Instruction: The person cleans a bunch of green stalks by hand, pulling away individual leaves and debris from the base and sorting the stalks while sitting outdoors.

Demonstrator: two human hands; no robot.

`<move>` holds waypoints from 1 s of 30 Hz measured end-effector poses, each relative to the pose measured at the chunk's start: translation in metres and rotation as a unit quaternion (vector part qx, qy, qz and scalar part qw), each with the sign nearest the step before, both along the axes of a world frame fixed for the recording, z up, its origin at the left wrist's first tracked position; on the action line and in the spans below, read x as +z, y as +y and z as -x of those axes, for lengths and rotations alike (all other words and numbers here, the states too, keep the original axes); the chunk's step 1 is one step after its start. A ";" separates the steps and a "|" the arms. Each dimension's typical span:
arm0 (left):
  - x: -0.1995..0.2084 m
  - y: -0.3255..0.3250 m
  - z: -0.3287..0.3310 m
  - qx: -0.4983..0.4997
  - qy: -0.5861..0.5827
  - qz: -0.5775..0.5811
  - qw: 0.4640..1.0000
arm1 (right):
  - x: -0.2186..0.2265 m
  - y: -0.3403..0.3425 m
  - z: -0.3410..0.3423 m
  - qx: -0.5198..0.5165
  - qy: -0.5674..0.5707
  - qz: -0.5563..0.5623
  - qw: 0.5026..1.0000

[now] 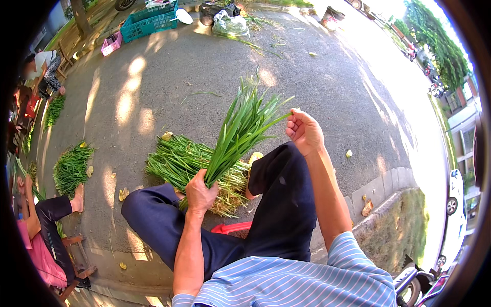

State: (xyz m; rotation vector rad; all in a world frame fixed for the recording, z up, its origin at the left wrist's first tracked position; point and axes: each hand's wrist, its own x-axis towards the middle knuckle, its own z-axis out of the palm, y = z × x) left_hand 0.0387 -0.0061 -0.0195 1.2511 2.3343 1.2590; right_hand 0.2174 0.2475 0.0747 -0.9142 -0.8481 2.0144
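Sunlit grey asphalt [327, 66], pictured from above, with green trees [437, 46] at 2 o'clock and a white car [453, 202] just past 3 o'clock. Seated low at 6 o'clock in a striped blue shirt [286, 281] and dark trousers [284, 199], with knees apart. Also shown, a co-worker in pink [46, 250] at 8 o'clock and a green plastic crate [148, 25] at 11 o'clock. Spread on the ground from 9 o'clock toward the centre, a heap of long green leaves [179, 156], with straw-coloured stems toward 6 o'clock. Raised above that heap and fanned toward 1 o'clock, a bunch of similar greens [238, 128], gripped low, toward 8 o'clock, in the tightly closed left hand [200, 193]. Pinched toward 2 o'clock between thumb and fingertip of the right hand [305, 133], with remaining fingers curled inward, a single leaf tip [286, 116].
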 end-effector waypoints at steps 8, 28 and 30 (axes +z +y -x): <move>-0.001 -0.003 0.012 0.034 -0.011 -0.062 0.997 | 0.002 -0.002 -0.019 0.058 -0.077 -0.034 0.995; -0.003 -0.008 0.027 0.064 -0.018 -0.064 0.996 | 0.001 0.011 -0.032 0.121 -0.243 -0.168 0.948; 0.000 -0.008 0.025 0.061 -0.019 -0.065 0.996 | 0.002 0.010 -0.031 0.094 -0.233 -0.155 0.955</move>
